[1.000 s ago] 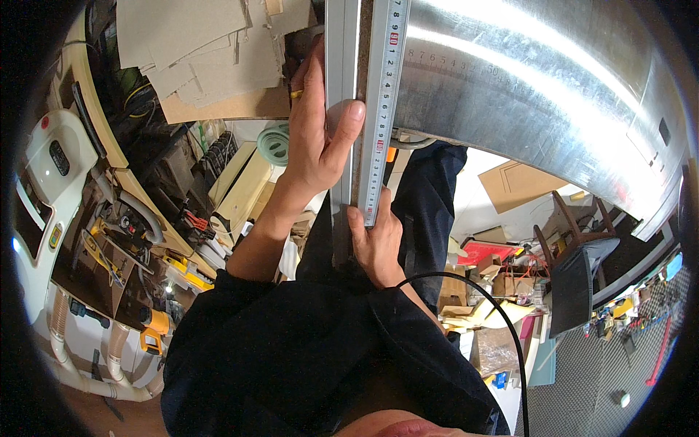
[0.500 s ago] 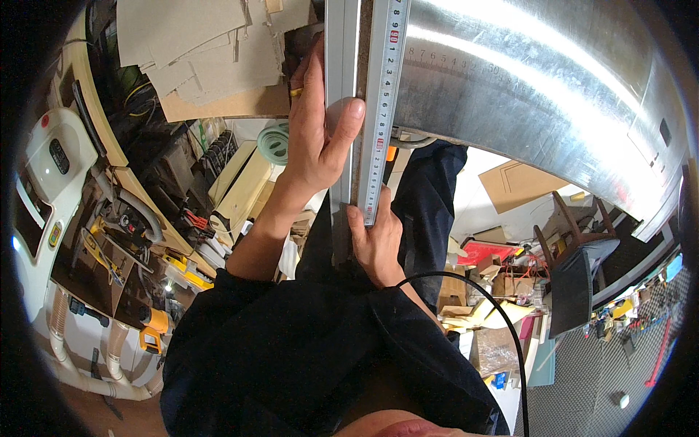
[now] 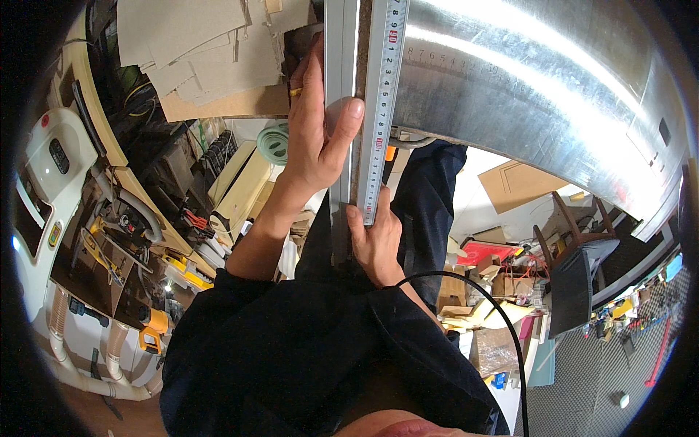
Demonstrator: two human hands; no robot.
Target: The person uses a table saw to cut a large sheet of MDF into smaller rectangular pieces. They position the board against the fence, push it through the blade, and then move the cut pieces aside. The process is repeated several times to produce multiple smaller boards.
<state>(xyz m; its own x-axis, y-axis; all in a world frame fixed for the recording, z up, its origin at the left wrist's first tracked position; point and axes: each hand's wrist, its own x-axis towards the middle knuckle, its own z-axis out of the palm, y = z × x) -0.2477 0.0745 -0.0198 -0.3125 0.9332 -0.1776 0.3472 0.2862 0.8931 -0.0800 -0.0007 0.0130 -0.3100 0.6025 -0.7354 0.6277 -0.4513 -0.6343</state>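
Observation:
A long grey aluminium rail (image 3: 340, 73) runs toward me, with a strip bearing a printed scale (image 3: 382, 95) along its right side and a narrow dark gap between. My left hand (image 3: 320, 138) grips the rail's left edge, thumb across the top and fingers down the outer side. Lower down, my right hand (image 3: 380, 244) is closed at the near end of the scale strip, its thumb pressed on the end; its other fingers are partly hidden. To the right of the strip lies a shiny metal table (image 3: 466, 102), marked with another scale.
Grey cardboard sheets (image 3: 196, 58) are stacked at the far left. A white machine (image 3: 58, 160) with hoses stands at the left rim. On the right are a dark chair (image 3: 571, 291), a brown board (image 3: 520, 186) and scattered scraps. A black cable (image 3: 510, 324) arcs beside my right arm.

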